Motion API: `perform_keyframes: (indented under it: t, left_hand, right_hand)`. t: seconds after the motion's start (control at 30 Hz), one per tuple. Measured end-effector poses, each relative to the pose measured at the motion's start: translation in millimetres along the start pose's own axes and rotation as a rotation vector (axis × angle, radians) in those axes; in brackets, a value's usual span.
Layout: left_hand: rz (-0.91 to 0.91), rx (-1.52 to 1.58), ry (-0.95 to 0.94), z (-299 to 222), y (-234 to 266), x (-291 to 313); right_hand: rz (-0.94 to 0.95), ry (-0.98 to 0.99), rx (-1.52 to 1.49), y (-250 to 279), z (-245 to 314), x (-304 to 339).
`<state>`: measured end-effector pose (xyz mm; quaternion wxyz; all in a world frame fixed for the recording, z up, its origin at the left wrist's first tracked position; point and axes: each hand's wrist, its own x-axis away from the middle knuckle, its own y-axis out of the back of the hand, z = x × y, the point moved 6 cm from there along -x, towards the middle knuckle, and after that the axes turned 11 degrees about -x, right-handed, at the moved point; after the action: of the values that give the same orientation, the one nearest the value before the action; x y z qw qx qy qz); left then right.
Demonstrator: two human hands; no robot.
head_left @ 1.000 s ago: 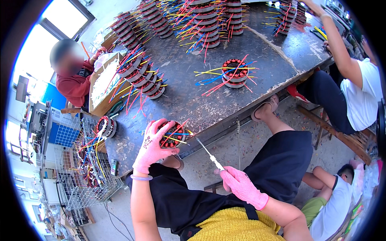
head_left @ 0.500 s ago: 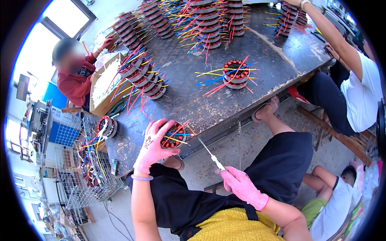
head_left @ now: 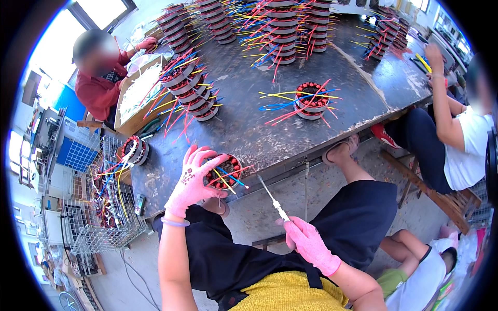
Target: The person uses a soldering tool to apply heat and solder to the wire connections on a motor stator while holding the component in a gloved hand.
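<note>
My left hand (head_left: 194,179), in a pink glove, holds a motor stator (head_left: 234,165) at the table's near edge. Its thumb and fingers curve around the stator's left side. Red, blue and yellow wires stick out of the ring towards the right. My right hand (head_left: 313,245), also gloved in pink, grips a slim tool (head_left: 278,207) with a white sleeve and a thin metal shaft. The tool's tip points up and left, close to the end of a red wire but apart from it. The glove covers the tool's rear end.
Another stator (head_left: 311,101) sits on the dark table (head_left: 244,111). A leaning stator stack (head_left: 192,93) and several upright stacks stand further back. At left are a lone stator (head_left: 136,150), an open box (head_left: 139,96) and a wire basket (head_left: 106,228). Other people sit left and right.
The red wire near the tool now stands clear of its tip. My left fingers have opened a little on the stator. A co-worker's arm at right has drawn back.
</note>
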<state>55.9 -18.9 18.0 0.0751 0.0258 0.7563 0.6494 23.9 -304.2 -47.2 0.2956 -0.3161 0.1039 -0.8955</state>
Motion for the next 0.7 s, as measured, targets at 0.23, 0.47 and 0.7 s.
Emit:
perform_keyframes:
  t: [0.23,0.47,0.7]
  left_hand:
    - [-0.040,-0.010,0.002,4,3,2]
    - [-0.055,0.034,0.051,17,16,10]
    - [-0.119,0.031,0.071,31,21,15]
  right_hand:
    - [0.009,-0.002,-0.002,1,-1,-3]
    - [-0.001,-0.007,-0.014,3,-1,-4]
    - [-0.005,-0.009,-0.025,4,-3,-4]
